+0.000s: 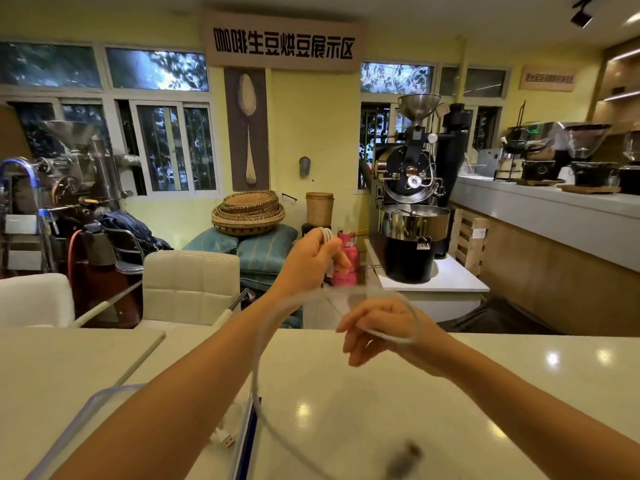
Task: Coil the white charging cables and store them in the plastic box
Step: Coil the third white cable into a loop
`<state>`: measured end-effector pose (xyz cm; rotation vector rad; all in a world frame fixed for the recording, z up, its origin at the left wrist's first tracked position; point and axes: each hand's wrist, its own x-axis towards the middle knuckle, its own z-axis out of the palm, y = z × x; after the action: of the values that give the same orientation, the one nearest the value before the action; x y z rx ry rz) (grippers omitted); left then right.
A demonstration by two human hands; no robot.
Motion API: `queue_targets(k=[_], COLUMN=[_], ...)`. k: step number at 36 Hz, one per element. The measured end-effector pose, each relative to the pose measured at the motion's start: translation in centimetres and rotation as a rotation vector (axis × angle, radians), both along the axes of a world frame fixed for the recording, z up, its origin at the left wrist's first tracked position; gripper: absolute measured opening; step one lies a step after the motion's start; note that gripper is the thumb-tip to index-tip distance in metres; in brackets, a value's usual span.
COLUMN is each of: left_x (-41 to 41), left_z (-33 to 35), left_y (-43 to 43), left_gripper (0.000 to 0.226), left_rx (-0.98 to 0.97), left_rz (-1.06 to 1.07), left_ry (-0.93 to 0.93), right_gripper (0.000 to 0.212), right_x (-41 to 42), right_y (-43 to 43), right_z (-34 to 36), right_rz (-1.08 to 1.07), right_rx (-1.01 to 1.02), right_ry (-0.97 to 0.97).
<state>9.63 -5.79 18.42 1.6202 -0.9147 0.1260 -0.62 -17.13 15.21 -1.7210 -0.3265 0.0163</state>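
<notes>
Gripping a small bundle of white loops up in the air, left hand (313,259) clenched around one white charging cable (258,358), with two bare hands in all above the pale desk (381,410). Curving from that fist across the right hand (379,329) (fingers loosely curled, whether pinching the strand or merely draped by it cannot be told), then sweeping down past the left forearm toward a blurred plug end (405,455). Lying at lower left on the desk, one clear plastic box (104,396) with one more white connector (225,439) inside.
</notes>
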Motion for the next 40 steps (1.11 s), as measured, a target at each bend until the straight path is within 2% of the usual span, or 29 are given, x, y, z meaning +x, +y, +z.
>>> queue_targets(k=[2,4,7,9,13,18,25,27,31,35,36,40], left_x=[0.2,0.3,-0.2,-0.5,-1.6,-3.4,-4.2,-4.0,-3.9,-3.5,-3.3,-2.9], left_z=[-0.5,-1.0,-2.1,-3.0,-4.0,-3.6,-1.9,-1.3,-0.2,0.6,0.6,0.6], left_y=[0.1,0.1,-0.2,-0.4,-0.6,-0.2,-0.1,0.0,-0.2,-0.1,-0.2,-0.6], left_gripper=[0.024,0.026,0.028,0.028,0.030,0.033,0.034,0.033,0.034,0.035,0.034,0.032], left_rx=[0.047,0.086,0.158,0.201,0.263,0.201,0.098,0.080,0.019,-0.058,-0.072,-0.130], left_rz=[0.016,0.007,-0.037,-0.088,-0.173,-0.374,-0.492,-0.500,-0.505,-0.496,-0.492,-0.391], left_ry=[-0.024,-0.024,0.007,0.055,0.139,0.207,0.289,0.295,0.284,0.295,0.298,0.282], right_gripper=[0.022,0.025,0.009,0.019,0.027,0.026,0.009,0.008,0.027,0.048,0.049,0.024], right_x=[-0.5,-0.7,-0.9,-0.8,0.3,2.3,4.7,5.1,5.8,5.6,5.4,5.1], right_y=[-0.8,-1.6,-2.2,-2.7,-3.8,-4.5,-4.5,-4.0,-2.7,-0.7,-0.1,1.6], right_z=[0.6,1.3,2.7,3.7,5.7,6.1,4.9,4.1,2.3,1.1,0.9,0.2], right_rz=[0.078,0.098,-0.005,-0.104,-0.221,-0.238,-0.379,-0.441,-0.455,-0.497,-0.530,-0.551], right_rx=[0.158,0.228,0.123,0.149,0.328,0.496,0.782,0.729,0.630,0.263,0.194,0.024], right_ry=[0.063,0.049,-0.023,-0.063,-0.130,-0.071,-0.028,-0.034,0.009,-0.062,-0.060,-0.063])
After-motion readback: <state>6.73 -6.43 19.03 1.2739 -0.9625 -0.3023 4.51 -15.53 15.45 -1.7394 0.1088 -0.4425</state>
